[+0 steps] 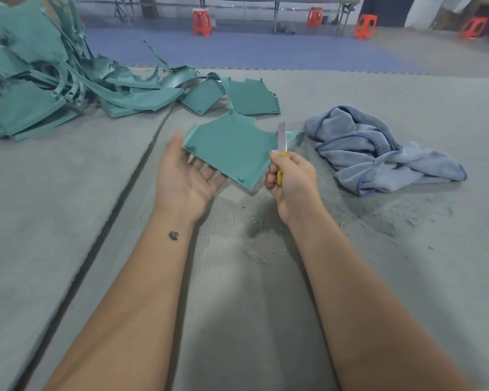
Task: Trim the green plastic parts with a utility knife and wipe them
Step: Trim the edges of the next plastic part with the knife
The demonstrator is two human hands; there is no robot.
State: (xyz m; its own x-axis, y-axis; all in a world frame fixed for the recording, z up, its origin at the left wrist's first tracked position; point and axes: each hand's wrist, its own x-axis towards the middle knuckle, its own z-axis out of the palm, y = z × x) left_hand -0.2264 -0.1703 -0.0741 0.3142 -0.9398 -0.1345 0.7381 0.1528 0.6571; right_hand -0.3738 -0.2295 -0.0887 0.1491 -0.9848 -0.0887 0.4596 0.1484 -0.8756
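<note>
My left hand lies open, palm up, under the green plastic part. My right hand grips the utility knife, blade up.

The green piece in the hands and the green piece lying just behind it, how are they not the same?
The held green piece rests lifted on the left hand, while the far green piece lies flat on the grey mat, untouched. The held piece has the utility knife in the right hand beside its right edge; the far one has no tool near. Both are flat teal plastic with small round studs.
</note>
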